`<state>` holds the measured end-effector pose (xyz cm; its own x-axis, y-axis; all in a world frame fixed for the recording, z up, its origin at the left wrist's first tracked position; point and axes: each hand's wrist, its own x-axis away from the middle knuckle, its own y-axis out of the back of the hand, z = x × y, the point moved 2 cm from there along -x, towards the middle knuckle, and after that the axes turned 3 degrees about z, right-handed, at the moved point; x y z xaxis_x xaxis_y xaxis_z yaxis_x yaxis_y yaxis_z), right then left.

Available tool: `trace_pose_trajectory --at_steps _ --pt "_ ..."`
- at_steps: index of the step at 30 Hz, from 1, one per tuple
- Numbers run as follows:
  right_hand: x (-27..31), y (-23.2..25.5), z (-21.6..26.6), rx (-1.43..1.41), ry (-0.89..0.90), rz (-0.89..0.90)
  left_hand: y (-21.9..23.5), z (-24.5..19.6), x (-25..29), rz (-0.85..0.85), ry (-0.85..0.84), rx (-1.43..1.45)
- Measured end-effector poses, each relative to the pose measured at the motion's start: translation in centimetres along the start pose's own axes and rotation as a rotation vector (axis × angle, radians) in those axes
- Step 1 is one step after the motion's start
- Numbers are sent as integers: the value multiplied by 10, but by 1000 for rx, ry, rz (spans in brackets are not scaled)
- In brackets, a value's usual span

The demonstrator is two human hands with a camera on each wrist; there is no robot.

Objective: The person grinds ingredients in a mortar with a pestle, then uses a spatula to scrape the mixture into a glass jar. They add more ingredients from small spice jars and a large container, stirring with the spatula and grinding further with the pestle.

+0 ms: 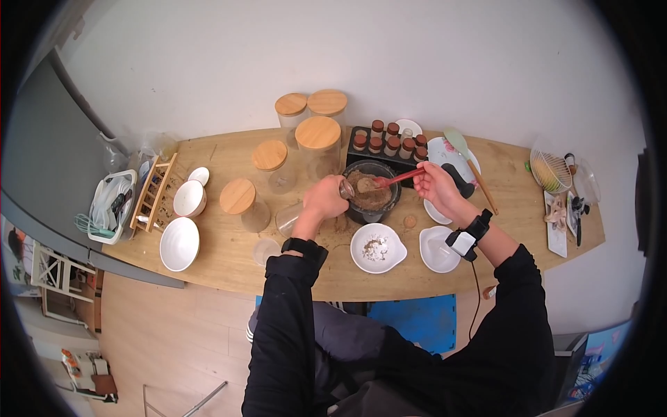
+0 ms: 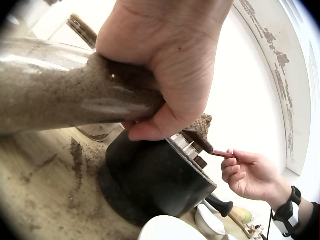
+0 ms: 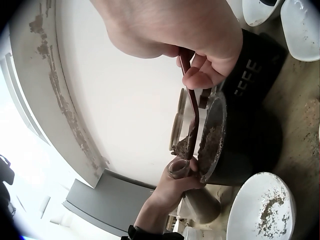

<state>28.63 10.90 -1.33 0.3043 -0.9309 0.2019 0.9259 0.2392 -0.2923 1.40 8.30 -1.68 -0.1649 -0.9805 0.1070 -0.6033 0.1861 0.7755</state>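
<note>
My left hand (image 1: 324,199) grips a clear glass bottle (image 2: 45,95) holding brown powder, its neck inside the fingers. In the right wrist view the open bottle mouth (image 3: 179,167) is close to the spoon's bowl. My right hand (image 1: 439,186) pinches the handle of a red spoon (image 1: 404,177), heaped with brown powder (image 2: 204,122). Spoon and bottle mouth are above the rim of a black mortar (image 2: 150,175), which has more powder (image 1: 372,200) in it. A white lipped bowl (image 1: 397,254) with brown crumbs stands in front of the mortar.
Jars with wooden lids (image 1: 318,132) stand left of and behind the mortar. Behind it is a black rack (image 1: 357,161) of small red-capped jars. Another white bowl (image 1: 439,260) is at the right. Two bowls (image 1: 179,244) and a wooden rack (image 1: 154,194) stand left. Spilled powder marks the table.
</note>
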Motion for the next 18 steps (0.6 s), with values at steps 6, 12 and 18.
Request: trace_pose_trajectory --at_steps 6,12,18 --pt "-2 -13 3 -3 -1 65 0 0 0 24 9 -48" --pt "-7 -28 10 44 12 66 0 -1 1 13 12 -35" --pt "-23 -51 38 316 138 91 0 0 1 6 -1 -26"
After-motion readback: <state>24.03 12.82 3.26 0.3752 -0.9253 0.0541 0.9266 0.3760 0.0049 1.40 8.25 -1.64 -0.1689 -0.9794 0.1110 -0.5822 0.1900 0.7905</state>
